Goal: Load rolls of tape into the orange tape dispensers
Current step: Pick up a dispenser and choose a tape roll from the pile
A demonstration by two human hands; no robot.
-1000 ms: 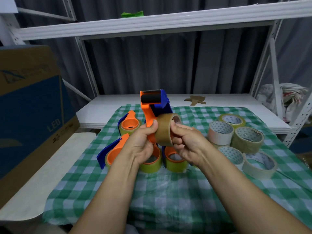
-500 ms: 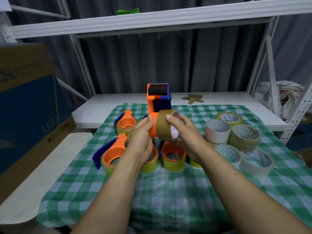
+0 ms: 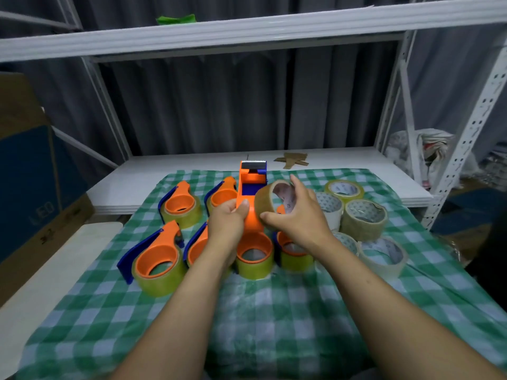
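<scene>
Gripping the dispenser (image 3: 248, 185) upright above the cloth (image 3: 274, 311), the left hand (image 3: 227, 219) steadies it so its open side faces the right hand (image 3: 300, 218). That hand's fingers and thumb curl round a brown roll (image 3: 263, 201) held against that side, probably to seat it on the hub. Loaded dispensers (image 3: 156, 259) lie grouped below, and spare rolls (image 3: 365, 218) sit just to the right, within reach.

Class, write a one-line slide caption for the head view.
Left hand grips an orange dispenser while right hand holds a brown tape roll against it.
</scene>
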